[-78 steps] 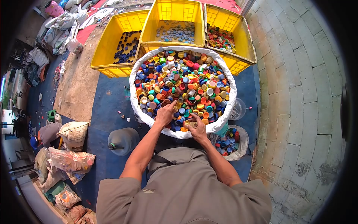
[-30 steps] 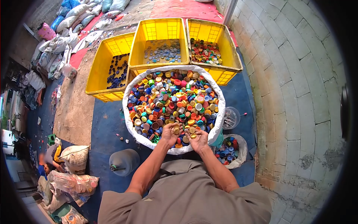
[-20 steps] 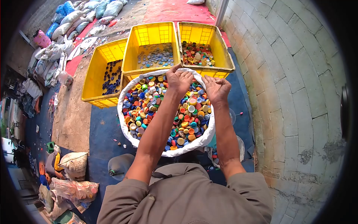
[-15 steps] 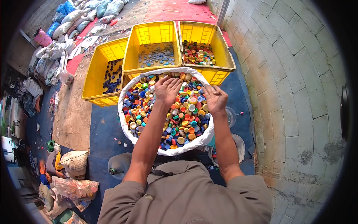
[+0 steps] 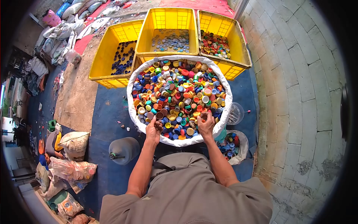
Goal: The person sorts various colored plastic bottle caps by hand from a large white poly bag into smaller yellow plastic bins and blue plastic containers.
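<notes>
A large round white sack [image 5: 131, 108] full of mixed coloured bottle caps [image 5: 175, 89] stands before me. My left hand [image 5: 153, 130] is at its near left rim, fingers curled inward. A brown cap [image 5: 159, 115] shows by its fingertips; I cannot make out what lies within the fingers. Over the near right part of the caps, my right hand [image 5: 206, 125] is closed in a pinch, with an orange-red bottle cap [image 5: 203, 120] showing between thumb and fingers.
Behind the sack are three yellow crates: left [image 5: 97, 61] with dark blue caps, middle [image 5: 143, 37] with pale caps, right [image 5: 238, 56] with mixed caps. A clear jug [image 5: 125, 149] stands left, a small bag of caps [image 5: 242, 147] right. A block wall [image 5: 291, 112] bounds the right.
Both hands have drawn back towards me, from over the far part of the caps to the near part. Their fingers were outstretched or loosely bent and are now curled. The view has shifted.
</notes>
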`<control>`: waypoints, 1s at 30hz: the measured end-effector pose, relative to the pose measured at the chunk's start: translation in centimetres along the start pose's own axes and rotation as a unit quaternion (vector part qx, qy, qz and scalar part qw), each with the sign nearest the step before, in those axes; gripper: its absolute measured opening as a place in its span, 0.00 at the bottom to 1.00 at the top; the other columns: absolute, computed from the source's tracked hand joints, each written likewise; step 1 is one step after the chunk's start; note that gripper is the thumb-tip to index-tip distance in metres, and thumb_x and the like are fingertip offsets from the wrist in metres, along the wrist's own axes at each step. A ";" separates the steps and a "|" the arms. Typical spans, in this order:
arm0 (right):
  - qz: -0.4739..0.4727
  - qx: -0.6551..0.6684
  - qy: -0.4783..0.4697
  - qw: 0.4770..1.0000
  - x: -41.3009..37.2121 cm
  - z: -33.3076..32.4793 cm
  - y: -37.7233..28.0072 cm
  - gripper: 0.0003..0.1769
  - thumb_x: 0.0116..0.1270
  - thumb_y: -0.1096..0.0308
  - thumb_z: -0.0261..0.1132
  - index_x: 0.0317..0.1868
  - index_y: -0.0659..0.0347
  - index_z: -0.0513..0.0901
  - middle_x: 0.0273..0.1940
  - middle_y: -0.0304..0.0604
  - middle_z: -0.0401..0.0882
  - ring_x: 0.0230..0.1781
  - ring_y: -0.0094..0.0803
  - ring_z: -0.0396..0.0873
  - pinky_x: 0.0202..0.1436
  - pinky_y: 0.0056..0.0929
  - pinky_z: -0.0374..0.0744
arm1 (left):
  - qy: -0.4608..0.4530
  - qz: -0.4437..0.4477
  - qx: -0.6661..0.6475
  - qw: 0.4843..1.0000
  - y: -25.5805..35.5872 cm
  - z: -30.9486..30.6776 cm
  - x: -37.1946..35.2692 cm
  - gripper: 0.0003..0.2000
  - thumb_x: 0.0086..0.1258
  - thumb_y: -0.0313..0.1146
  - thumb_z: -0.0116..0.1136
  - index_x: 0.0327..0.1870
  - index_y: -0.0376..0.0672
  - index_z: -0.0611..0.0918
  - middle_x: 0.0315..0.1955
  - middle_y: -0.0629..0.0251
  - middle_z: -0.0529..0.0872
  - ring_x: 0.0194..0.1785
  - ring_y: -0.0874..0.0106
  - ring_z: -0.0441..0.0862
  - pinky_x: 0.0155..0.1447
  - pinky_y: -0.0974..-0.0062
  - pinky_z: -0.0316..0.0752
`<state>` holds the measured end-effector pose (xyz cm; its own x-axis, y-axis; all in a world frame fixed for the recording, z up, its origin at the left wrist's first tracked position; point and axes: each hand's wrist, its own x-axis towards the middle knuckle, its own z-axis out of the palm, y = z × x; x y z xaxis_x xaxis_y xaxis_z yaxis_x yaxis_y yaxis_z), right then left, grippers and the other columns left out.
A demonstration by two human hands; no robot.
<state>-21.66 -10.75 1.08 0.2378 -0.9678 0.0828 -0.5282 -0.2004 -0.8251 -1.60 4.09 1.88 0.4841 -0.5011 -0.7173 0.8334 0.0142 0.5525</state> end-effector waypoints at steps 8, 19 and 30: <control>-0.080 -0.095 -0.031 0.992 5.5 4.5 -1.0 0.23 0.54 0.70 0.70 0.51 0.61 0.75 0.41 0.52 0.79 0.44 0.51 0.76 0.49 0.45 0.75 | 0.001 -0.007 0.062 0.998 -2.2 0.1 -2.9 0.09 0.69 0.43 0.58 0.40 0.50 0.77 0.25 0.71 0.78 0.26 0.77 0.73 0.34 0.74 0.72; -0.164 -0.112 -0.044 0.979 8.6 8.2 -1.7 0.33 0.52 0.74 0.72 0.59 0.61 0.69 0.46 0.43 0.83 0.50 0.44 0.75 0.57 0.43 0.69 | 0.010 -0.009 0.101 0.995 -2.8 -1.4 -4.8 0.16 0.71 0.47 0.55 0.30 0.43 0.81 0.23 0.71 0.78 0.28 0.79 0.73 0.35 0.79 0.69; -0.099 0.051 -0.053 0.992 6.9 5.9 -2.4 0.30 0.52 0.80 0.69 0.57 0.62 0.71 0.39 0.46 0.84 0.42 0.38 0.82 0.45 0.32 0.80 | 0.002 0.010 0.139 0.990 -3.3 -1.4 -3.9 0.12 0.70 0.41 0.57 0.35 0.42 0.81 0.27 0.70 0.81 0.28 0.82 0.74 0.35 0.83 0.70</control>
<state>-13.94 -16.06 0.31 0.4164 -0.8883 0.1937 -0.3790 -0.3633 -0.8511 -5.85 7.25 2.24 0.5014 -0.4989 -0.7069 0.7185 -0.2151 0.6614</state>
